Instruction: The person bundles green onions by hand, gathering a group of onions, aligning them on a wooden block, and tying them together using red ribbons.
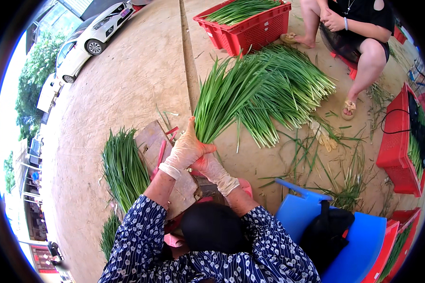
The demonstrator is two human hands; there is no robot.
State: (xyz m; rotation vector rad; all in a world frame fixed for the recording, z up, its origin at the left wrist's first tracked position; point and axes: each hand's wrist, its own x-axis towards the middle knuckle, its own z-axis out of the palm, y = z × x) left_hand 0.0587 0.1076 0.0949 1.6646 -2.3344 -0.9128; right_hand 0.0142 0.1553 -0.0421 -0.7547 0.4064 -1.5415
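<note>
From my end of the feed, the left hand (185,147) was closed around the base of a leafy green bundle (229,101), which sat up in front of the body, blades fanning away over the ground. The right hand (211,169) was tucked in just below it; I honestly couldn't tell if it was gripping too. Container-wise, the red crate (264,30) at the top was loaded with the same long greens, right up at the rim. On the right, a second red crate (393,162) had greens and something dark in it, and a third crate (384,250), lower down beside a blue plastic chair (363,240), held more greens. The black bag (323,236) on that chair didn't show me its contents.
</note>
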